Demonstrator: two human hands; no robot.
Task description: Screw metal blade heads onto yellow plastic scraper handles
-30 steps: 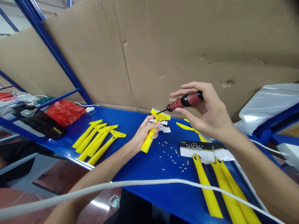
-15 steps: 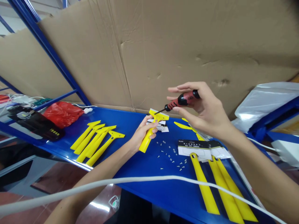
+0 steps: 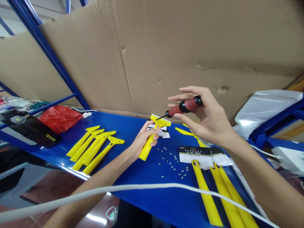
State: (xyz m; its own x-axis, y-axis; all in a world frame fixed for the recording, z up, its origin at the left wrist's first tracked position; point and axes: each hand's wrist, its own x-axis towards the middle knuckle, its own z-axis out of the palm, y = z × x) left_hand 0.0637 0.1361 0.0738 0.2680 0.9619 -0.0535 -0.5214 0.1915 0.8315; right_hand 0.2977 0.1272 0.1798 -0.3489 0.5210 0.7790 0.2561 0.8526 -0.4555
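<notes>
My left hand (image 3: 143, 136) is closed around the neck of a yellow scraper (image 3: 147, 148), its wide head pointing away and up. In my right hand (image 3: 205, 117) is a red and black screwdriver (image 3: 187, 104), loosely held, with the fingers partly spread round its handle. The screwdriver's tip meets the scraper head near its left side; a screw under it is too small to make out. Just behind my left hand lie small white cards (image 3: 163, 133). Loose screws (image 3: 182, 174) and nuts (image 3: 175, 157) are scattered on the blue table (image 3: 142, 180) below the scraper.
Several yellow scrapers (image 3: 104, 155) lie in a row at left, beside a black tool (image 3: 30, 128) and a red bag (image 3: 60, 117). More yellow handles (image 3: 206, 196) with packaging cards (image 3: 196, 155) lie at right. A white cable (image 3: 152, 187) crosses the foreground; cardboard (image 3: 166, 57) stands behind.
The screwdriver handle has turned, so its printed mark no longer shows. My right fingers have spread slightly. The view has shifted a little; the left hand keeps its hold on the scraper.
</notes>
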